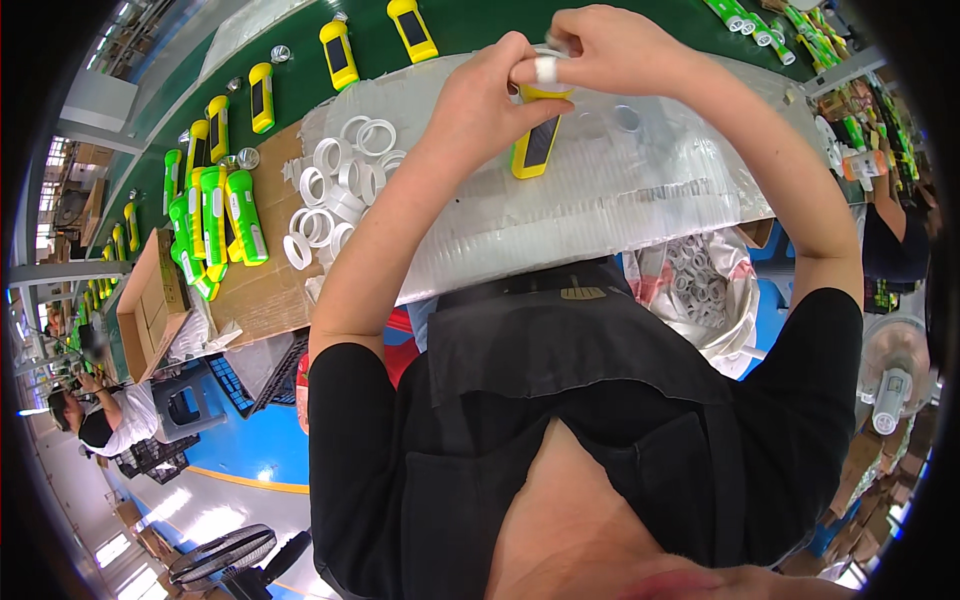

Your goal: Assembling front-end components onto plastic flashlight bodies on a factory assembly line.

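Note:
A yellow flashlight point(538, 145) with a dark panel on its side stands at the far middle of the table, its head end up between my hands. My left hand point(485, 95) is closed around its upper part, thumb across the body. My right hand point(615, 50) curls over the head end with fingers bent, gripping there; a whitish rim shows partly between the fingers. A white band point(545, 69) circles one finger of the right hand. Left of my left forearm lies a loose pile of white plastic rings point(345, 185).
Green and yellow flashlights point(213, 215) are heaped on cardboard at left. More yellow ones point(338, 55) stand along the green conveyor belt point(290, 90). A sack of white rings point(700, 280) hangs below the table edge. A small fan point(890, 380) is at right. Other people work on both sides.

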The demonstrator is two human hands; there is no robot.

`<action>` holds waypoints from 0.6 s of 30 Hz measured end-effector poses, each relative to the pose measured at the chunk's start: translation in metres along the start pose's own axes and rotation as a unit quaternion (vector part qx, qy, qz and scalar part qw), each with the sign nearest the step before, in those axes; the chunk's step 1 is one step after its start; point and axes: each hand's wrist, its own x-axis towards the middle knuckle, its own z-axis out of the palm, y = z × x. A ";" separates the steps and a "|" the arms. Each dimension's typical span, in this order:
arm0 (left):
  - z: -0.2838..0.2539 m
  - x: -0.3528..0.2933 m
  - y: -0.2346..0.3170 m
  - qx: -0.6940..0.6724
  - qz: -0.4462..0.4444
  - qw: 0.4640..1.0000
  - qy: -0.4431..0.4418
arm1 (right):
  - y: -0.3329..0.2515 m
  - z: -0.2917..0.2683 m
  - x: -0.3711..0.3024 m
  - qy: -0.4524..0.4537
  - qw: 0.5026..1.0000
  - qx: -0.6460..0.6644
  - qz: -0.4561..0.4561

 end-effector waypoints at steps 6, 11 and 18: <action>0.007 -0.004 -0.005 -0.009 0.040 0.999 0.019 | 0.023 0.037 -0.001 0.145 0.956 0.116 -0.227; 0.010 -0.005 -0.002 0.014 0.055 0.998 0.030 | 0.016 0.032 -0.006 0.080 0.995 0.045 -0.039; 0.007 -0.002 0.000 -0.002 0.066 0.998 0.022 | 0.022 0.030 -0.007 0.116 0.975 0.132 -0.138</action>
